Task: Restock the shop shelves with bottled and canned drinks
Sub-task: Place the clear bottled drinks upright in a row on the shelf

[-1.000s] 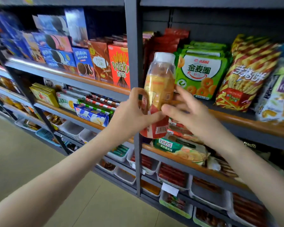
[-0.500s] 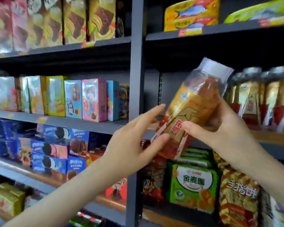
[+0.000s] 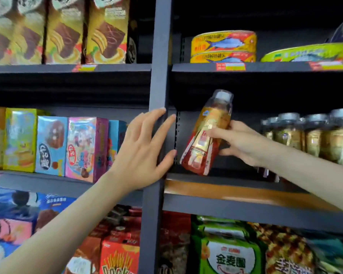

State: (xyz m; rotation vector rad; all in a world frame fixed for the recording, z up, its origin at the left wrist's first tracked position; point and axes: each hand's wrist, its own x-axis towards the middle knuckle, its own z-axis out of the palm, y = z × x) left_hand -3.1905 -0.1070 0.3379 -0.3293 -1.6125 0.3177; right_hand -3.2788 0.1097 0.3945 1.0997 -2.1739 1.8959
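Observation:
A plastic drink bottle (image 3: 208, 133) with a gold and red label and a clear cap tilts slightly right, its base just above the dark shelf (image 3: 222, 177). My right hand (image 3: 238, 141) grips the bottle from the right side around its middle. My left hand (image 3: 145, 149) is spread, fingers straight, in front of the grey upright post (image 3: 159, 56), holding nothing. Several matching bottles (image 3: 309, 133) with silver caps stand in a row at the right end of the same shelf.
Flat fish tins (image 3: 223, 46) sit on the shelf above. Colourful snack boxes (image 3: 52, 145) fill the shelf left of the post. Green and patterned snack bags (image 3: 230, 252) and red Pocky boxes (image 3: 119, 258) lie on the shelf below.
My left hand has let go of the bottle and opened by the post. My right hand carried the bottle up and into the shelf bay, and my view rose to the higher shelves.

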